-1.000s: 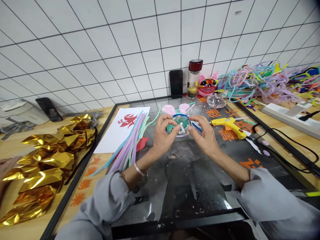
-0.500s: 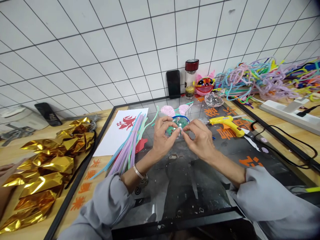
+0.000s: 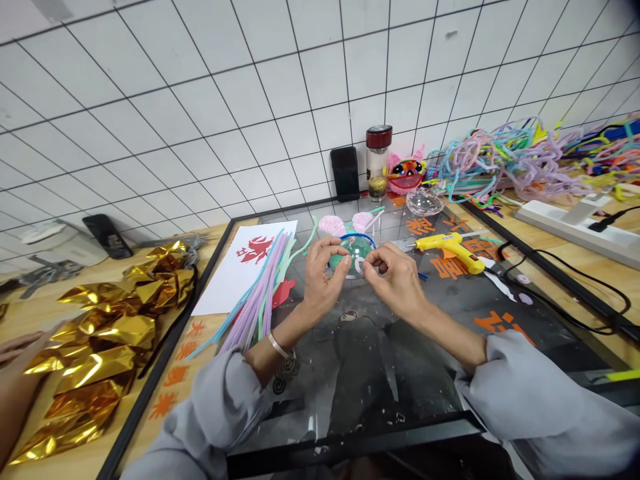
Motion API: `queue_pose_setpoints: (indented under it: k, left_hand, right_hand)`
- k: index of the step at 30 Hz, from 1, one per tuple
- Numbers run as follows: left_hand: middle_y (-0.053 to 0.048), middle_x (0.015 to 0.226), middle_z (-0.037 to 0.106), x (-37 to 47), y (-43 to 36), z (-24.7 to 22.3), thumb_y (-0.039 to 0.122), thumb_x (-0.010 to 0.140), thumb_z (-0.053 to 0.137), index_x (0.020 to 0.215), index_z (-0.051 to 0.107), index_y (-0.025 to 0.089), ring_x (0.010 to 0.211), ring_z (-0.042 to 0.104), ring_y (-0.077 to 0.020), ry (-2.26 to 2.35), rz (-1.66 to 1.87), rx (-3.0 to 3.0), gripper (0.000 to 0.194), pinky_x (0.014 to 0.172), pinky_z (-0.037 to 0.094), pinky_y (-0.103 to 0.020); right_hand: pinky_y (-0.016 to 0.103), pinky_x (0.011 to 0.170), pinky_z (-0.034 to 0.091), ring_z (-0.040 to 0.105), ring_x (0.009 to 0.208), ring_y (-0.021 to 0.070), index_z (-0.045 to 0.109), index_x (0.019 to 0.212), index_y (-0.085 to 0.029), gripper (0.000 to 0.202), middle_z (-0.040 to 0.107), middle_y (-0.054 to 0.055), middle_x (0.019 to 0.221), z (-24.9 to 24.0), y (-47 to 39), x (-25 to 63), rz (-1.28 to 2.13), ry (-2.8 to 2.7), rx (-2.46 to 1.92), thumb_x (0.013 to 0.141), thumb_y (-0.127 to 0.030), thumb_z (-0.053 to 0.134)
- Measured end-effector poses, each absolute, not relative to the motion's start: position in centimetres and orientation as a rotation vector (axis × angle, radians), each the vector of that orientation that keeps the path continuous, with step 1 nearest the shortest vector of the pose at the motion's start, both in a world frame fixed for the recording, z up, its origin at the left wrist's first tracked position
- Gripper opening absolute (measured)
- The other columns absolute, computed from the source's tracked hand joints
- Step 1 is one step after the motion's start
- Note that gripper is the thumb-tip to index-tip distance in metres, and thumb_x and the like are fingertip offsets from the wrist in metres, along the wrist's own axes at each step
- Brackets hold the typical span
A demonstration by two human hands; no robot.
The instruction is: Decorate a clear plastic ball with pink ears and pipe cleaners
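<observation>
Between the thumb and fingertips of my right hand [image 3: 395, 277] is a small white ring [image 3: 359, 265], pinched at its right side. My left hand [image 3: 323, 277] is just left of it, thumb and curled fingers apart, with nothing visible in them. Behind both hands lies a clear, rounded piece with green in it [image 3: 357, 248], partly hidden by my fingers. A blue fuzzy stem [image 3: 367, 237] curves along its far edge. Two pale pink round pads [image 3: 331, 225] stand beyond it. To the right, a yellow hot glue gun [image 3: 453, 250] lies on the dark glass-like mat [image 3: 310, 360].
Left of my hands, purple and blue pipe cleaners [image 3: 253, 293] overlap a white sheet with a red print [image 3: 227, 253]. Gold foil [image 3: 107, 333] and another person's hand [image 3: 20, 347] are farther left. A lidded bottle [image 3: 377, 163], tangled pipe cleaners [image 3: 505, 157] and a power strip [image 3: 580, 230] sit behind.
My left fingers have come away from the small white piece, which now shows as a ring in my right hand. The view has shifted slightly.
</observation>
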State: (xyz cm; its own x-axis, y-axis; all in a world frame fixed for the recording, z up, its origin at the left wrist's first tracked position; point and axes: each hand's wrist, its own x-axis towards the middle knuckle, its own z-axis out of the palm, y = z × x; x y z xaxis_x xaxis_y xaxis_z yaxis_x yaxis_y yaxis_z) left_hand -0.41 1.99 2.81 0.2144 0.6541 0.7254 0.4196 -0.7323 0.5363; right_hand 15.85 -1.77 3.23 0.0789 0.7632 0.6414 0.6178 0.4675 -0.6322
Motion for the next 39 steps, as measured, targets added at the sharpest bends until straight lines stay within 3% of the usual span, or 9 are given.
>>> queue_pose_setpoints:
  k: [8, 15, 21, 29, 39]
  left_hand:
    - [-0.009, 0.113, 0.066, -1.0, 1.3, 3.0, 0.027, 0.092, 0.06, 0.099, 0.064, 0.02, 0.111, 0.061, -0.0225, 1.086, 1.596, 2.425, 0.01, 0.1, 0.047, -0.042]
    - [-0.002, 0.081, 0.074, -0.9, 0.3, 3.3, 0.027, 0.09, 0.064, 0.089, 0.066, 0.02, 0.079, 0.065, -0.0185, 1.076, 1.609, 2.606, 0.008, 0.077, 0.046, -0.034]
    - [0.0, 0.073, 0.074, -0.7, 0.3, 3.4, 0.021, 0.09, 0.062, 0.08, 0.068, 0.019, 0.069, 0.063, -0.0153, 1.079, 1.578, 2.712, 0.012, 0.068, 0.041, -0.031]
    - [0.001, 0.066, 0.071, -1.0, 0.4, 3.8, 0.021, 0.092, 0.06, 0.076, 0.066, 0.019, 0.064, 0.059, -0.0141, 0.985, 1.599, 2.903, 0.017, 0.063, 0.034, -0.031]
    - [-0.003, 0.072, 0.07, -1.5, 0.4, 5.0, 0.024, 0.095, 0.054, 0.074, 0.063, 0.019, 0.069, 0.055, -0.0171, 1.027, 1.324, 3.328, 0.023, 0.066, 0.03, -0.034]
  right_hand:
    - [0.025, 0.06, 0.039, 0.051, 0.062, 0.0121, 0.059, 0.073, -0.019, 0.011, 0.057, -0.001, 0.071, 3.5, -2.1, 15.9, 0.19, -1.611, -1.191, 0.083, -0.018, 0.059]
    - [0.025, 0.06, 0.039, 0.051, 0.062, 0.0122, 0.058, 0.073, -0.02, 0.012, 0.054, -0.001, 0.069, 3.8, -2.7, 15.4, 0.199, -1.671, -1.124, 0.085, -0.018, 0.058]
    - [0.025, 0.06, 0.04, 0.052, 0.063, 0.0127, 0.057, 0.075, -0.02, 0.012, 0.054, -0.001, 0.07, 3.8, -3.0, 15.4, 0.156, -1.708, -1.103, 0.087, -0.018, 0.057]
    - [0.025, 0.062, 0.041, 0.057, 0.061, 0.013, 0.063, 0.083, -0.018, 0.013, 0.062, 0.001, 0.071, 3.4, -3.2, 15.8, 0.028, -1.831, -1.11, 0.094, -0.019, 0.055]
    - [0.027, 0.063, 0.045, 0.062, 0.068, 0.0172, 0.065, 0.091, -0.016, 0.016, 0.068, 0.007, 0.079, 3.6, -3.4, 16.2, -0.129, -1.948, -1.099, 0.095, -0.014, 0.049]
